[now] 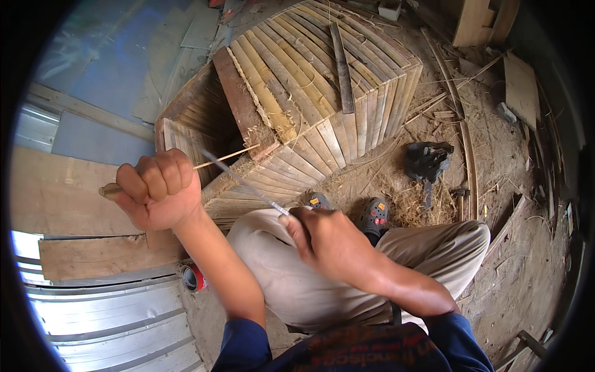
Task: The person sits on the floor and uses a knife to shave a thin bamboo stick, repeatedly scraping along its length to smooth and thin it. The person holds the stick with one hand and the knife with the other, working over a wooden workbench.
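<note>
My left hand [158, 192] is closed in a fist around a thin bamboo stick [226, 156]. The stick points to the right, and its far end meets or passes just over the corner of a reddish wooden board [240, 99]. In my closed right hand [331, 242], above my lap, is what looks like a slim knife. Its long narrow blade [245, 186] is blurred, slants up to the left and crosses near the stick; my fingers hide the handle. The board lies on a large structure of bamboo slats [310, 68] in front of me.
A flat dark metal bar [342, 68] rests on the slats. To the right are a black plastic bag [427, 160], a hammer [460, 201], shavings [406, 208] and long wood strips [468, 155] on the dirt floor. A red can [193, 278] stands left, beside corrugated metal sheets [118, 313].
</note>
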### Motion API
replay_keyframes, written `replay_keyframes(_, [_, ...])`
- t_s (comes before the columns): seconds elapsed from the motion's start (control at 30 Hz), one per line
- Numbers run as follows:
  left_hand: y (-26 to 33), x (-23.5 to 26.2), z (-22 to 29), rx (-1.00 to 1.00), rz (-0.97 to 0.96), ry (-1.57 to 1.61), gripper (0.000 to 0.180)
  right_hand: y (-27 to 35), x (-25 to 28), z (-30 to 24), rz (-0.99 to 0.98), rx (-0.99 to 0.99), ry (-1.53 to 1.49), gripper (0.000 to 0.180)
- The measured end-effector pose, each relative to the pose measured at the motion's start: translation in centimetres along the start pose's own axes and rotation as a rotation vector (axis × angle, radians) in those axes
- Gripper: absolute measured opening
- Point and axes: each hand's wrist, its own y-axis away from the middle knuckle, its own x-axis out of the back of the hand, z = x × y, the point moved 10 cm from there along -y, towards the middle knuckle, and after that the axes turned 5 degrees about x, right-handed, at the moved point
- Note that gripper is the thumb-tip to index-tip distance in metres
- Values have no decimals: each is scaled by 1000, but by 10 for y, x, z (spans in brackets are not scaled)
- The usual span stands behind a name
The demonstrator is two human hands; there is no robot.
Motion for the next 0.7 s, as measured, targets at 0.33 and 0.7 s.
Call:
replay_keyframes(0.33, [0,2,1,30,-45,86,49,-8,1,7,-77,-6,86,34])
replay_keyframes(0.7, [0,1,0,8,6,122,48,-8,-1,42,33,-70,86,37])
